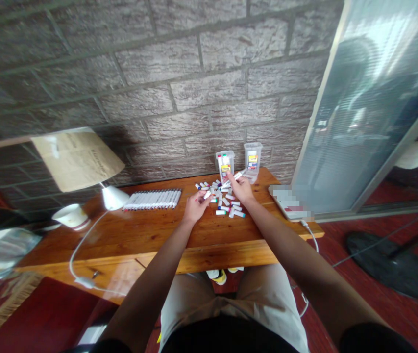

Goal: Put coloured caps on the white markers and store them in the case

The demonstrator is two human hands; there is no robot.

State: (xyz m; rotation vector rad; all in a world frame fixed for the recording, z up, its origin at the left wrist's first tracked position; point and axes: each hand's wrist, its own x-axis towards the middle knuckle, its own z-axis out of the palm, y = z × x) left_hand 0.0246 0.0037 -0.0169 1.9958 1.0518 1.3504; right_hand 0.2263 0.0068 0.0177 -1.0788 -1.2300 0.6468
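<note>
Between the fingers of my right hand [241, 190] is a slim white marker [238, 175], held slantwise just in front of the clear plastic box. My left hand [194, 208] is closed around a small white marker cap [207, 194], with a bit of red showing at the fingers. Many short white caps with coloured ends [221, 212] lie scattered on the table between and beneath both hands. Farther left, a neat row of white markers [153, 199] lies side by side. One clear box [230, 162] holds a few markers with red and green ends.
A second clear container [253, 156] with a yellow label stands behind on the right. On the left of the wooden table [120, 235] are a lamp [115, 197] and a white cup [71, 216]. A corded, partly blurred device [289, 208] lies at the right edge.
</note>
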